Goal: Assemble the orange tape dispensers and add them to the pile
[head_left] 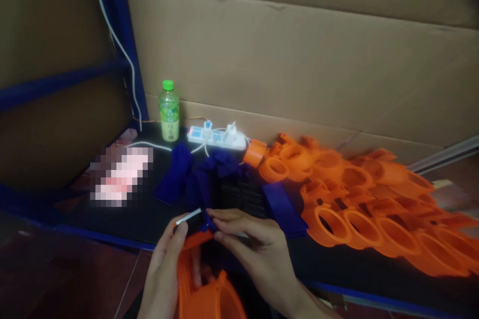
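Near the front edge of the shelf, my left hand is closed around an orange plastic part with a round opening at its lower end. A white toothed strip lies along the part's upper end, beside my left thumb. My right hand has thumb and fingers pinched on a small blue plastic piece, which is against the same end of the orange part. Whether the blue piece is fastened there I cannot tell. My fingers hide some of both pieces.
Several orange ring-shaped parts are heaped on the right. Blue pieces and black blocks lie ahead of my hands. Behind stand a green-capped bottle and a white power strip with cables. A blurred-out bright object lies left.
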`<action>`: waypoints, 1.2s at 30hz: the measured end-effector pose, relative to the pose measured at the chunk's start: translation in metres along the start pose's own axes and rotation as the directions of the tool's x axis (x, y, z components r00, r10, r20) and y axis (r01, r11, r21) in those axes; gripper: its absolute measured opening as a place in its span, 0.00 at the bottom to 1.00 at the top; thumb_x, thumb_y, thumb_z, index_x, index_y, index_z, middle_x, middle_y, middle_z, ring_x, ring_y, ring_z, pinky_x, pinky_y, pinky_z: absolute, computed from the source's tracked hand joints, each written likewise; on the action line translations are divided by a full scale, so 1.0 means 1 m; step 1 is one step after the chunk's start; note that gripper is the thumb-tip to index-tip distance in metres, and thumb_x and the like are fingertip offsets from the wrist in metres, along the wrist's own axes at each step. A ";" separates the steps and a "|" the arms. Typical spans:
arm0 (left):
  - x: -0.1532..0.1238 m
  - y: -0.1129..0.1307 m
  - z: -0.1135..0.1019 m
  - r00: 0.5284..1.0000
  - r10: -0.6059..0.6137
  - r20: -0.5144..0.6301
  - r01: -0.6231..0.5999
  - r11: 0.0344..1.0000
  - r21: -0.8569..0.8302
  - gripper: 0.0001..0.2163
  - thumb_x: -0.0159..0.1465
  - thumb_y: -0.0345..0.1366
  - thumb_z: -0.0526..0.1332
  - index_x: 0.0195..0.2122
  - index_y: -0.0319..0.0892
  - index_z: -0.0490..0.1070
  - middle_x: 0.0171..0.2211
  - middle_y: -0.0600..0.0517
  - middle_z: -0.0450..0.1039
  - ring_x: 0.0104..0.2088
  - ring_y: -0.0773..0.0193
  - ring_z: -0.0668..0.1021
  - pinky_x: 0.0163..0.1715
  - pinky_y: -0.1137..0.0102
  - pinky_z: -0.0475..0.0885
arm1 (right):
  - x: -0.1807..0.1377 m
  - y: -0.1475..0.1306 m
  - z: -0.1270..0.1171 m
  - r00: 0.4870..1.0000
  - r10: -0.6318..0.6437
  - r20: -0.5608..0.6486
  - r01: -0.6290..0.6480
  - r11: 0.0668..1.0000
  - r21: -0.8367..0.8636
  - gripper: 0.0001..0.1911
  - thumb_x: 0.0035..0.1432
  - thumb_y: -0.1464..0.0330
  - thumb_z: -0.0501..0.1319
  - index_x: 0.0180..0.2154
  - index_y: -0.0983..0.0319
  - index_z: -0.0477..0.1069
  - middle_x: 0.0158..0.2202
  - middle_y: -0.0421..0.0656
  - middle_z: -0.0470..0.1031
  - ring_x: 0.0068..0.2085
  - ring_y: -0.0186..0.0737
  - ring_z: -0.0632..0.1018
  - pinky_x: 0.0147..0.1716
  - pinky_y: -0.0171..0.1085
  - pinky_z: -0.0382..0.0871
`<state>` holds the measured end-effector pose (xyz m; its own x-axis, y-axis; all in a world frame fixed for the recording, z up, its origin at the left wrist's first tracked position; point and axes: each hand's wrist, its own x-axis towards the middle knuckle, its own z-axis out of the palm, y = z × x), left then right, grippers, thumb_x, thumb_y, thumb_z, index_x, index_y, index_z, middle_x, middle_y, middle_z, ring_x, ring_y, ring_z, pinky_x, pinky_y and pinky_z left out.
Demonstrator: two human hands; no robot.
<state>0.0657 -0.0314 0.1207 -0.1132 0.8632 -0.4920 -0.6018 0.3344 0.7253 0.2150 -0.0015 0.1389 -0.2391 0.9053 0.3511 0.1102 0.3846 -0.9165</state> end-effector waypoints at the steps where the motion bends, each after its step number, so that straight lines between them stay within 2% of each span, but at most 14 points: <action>1: 0.001 -0.001 -0.001 1.000 0.002 0.010 -0.002 1.000 -0.001 0.19 0.56 0.48 0.68 0.43 0.41 0.76 0.12 0.59 0.66 0.14 0.67 0.69 0.18 0.74 0.69 | 0.001 0.000 -0.001 1.000 -0.029 0.004 0.029 0.999 -0.016 0.10 0.56 0.77 0.67 0.39 0.58 0.81 0.45 0.44 0.81 0.48 0.43 0.81 0.49 0.42 0.78; 6: 0.005 -0.005 -0.005 0.995 0.011 0.098 -0.019 0.997 0.079 0.22 0.58 0.47 0.66 0.51 0.41 0.72 0.10 0.60 0.64 0.11 0.71 0.64 0.17 0.76 0.66 | 0.002 -0.003 -0.006 0.972 -0.224 0.072 0.231 0.965 -0.126 0.13 0.57 0.80 0.65 0.41 0.60 0.80 0.44 0.46 0.81 0.48 0.43 0.81 0.49 0.43 0.78; 10: 0.005 -0.005 -0.006 0.996 0.006 0.094 -0.018 0.992 0.123 0.26 0.58 0.49 0.66 0.54 0.42 0.70 0.10 0.60 0.64 0.10 0.70 0.65 0.14 0.77 0.62 | 0.001 -0.006 -0.009 0.936 -0.322 0.142 0.346 0.915 -0.208 0.14 0.58 0.81 0.63 0.43 0.62 0.78 0.42 0.47 0.81 0.49 0.44 0.80 0.49 0.44 0.78; 14: 0.002 -0.005 -0.006 0.995 0.016 0.096 -0.028 0.992 0.123 0.26 0.57 0.50 0.67 0.54 0.42 0.71 0.10 0.60 0.64 0.10 0.68 0.66 0.13 0.75 0.63 | 0.000 -0.008 -0.011 0.922 -0.353 0.158 0.384 0.887 -0.257 0.14 0.58 0.81 0.62 0.43 0.62 0.78 0.41 0.47 0.81 0.49 0.44 0.80 0.47 0.41 0.79; 17: -0.003 -0.003 -0.004 0.997 -0.017 0.082 0.008 0.994 0.105 0.24 0.55 0.50 0.68 0.50 0.43 0.74 0.11 0.58 0.67 0.11 0.68 0.67 0.14 0.75 0.64 | -0.001 -0.008 -0.013 0.915 -0.360 0.182 0.400 0.867 -0.298 0.14 0.57 0.83 0.63 0.42 0.63 0.78 0.42 0.48 0.81 0.49 0.44 0.80 0.47 0.41 0.79; 20: -0.008 0.000 -0.002 0.996 -0.036 0.076 0.029 0.995 0.095 0.23 0.55 0.50 0.68 0.49 0.44 0.75 0.11 0.59 0.65 0.11 0.67 0.68 0.14 0.74 0.65 | -0.002 -0.009 -0.014 0.899 -0.388 0.205 0.436 0.835 -0.336 0.15 0.57 0.83 0.62 0.43 0.63 0.77 0.43 0.48 0.81 0.50 0.43 0.80 0.48 0.41 0.79; 23: -0.010 0.003 0.000 0.997 -0.028 0.075 0.022 0.997 0.068 0.22 0.54 0.47 0.69 0.48 0.45 0.76 0.10 0.59 0.65 0.12 0.64 0.70 0.14 0.72 0.66 | -0.002 -0.010 -0.013 0.878 -0.419 0.230 0.477 0.801 -0.362 0.16 0.57 0.82 0.62 0.46 0.63 0.77 0.45 0.49 0.80 0.51 0.44 0.79 0.48 0.42 0.79; 27: -0.011 0.005 0.001 0.998 0.010 0.060 -0.011 1.000 0.020 0.17 0.52 0.43 0.70 0.43 0.46 0.77 0.11 0.58 0.67 0.18 0.59 0.76 0.17 0.71 0.72 | -0.003 -0.011 -0.010 0.887 -0.393 0.244 0.459 0.808 -0.370 0.17 0.57 0.81 0.63 0.47 0.62 0.76 0.45 0.48 0.81 0.51 0.44 0.79 0.49 0.43 0.79; 31: -0.013 0.004 -0.001 0.999 0.025 0.044 -0.026 0.999 0.019 0.14 0.52 0.43 0.71 0.39 0.47 0.77 0.16 0.55 0.73 0.24 0.56 0.80 0.19 0.70 0.74 | -0.007 -0.009 -0.007 0.872 -0.431 0.231 0.488 0.797 -0.356 0.20 0.55 0.83 0.64 0.49 0.63 0.76 0.47 0.49 0.80 0.52 0.46 0.79 0.49 0.44 0.79; 36: -0.014 0.002 -0.003 0.999 0.027 0.039 -0.027 1.000 0.003 0.16 0.51 0.44 0.71 0.40 0.48 0.77 0.25 0.52 0.79 0.26 0.55 0.81 0.16 0.71 0.72 | -0.015 -0.006 -0.004 0.863 -0.447 0.235 0.504 0.786 -0.357 0.26 0.55 0.83 0.63 0.54 0.61 0.73 0.48 0.50 0.80 0.54 0.48 0.78 0.48 0.46 0.79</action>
<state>0.0638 -0.0437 0.1275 -0.0988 0.8861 -0.4529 -0.5963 0.3117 0.7398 0.2218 -0.0165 0.1397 -0.4821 0.5671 0.6677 0.3102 0.8233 -0.4753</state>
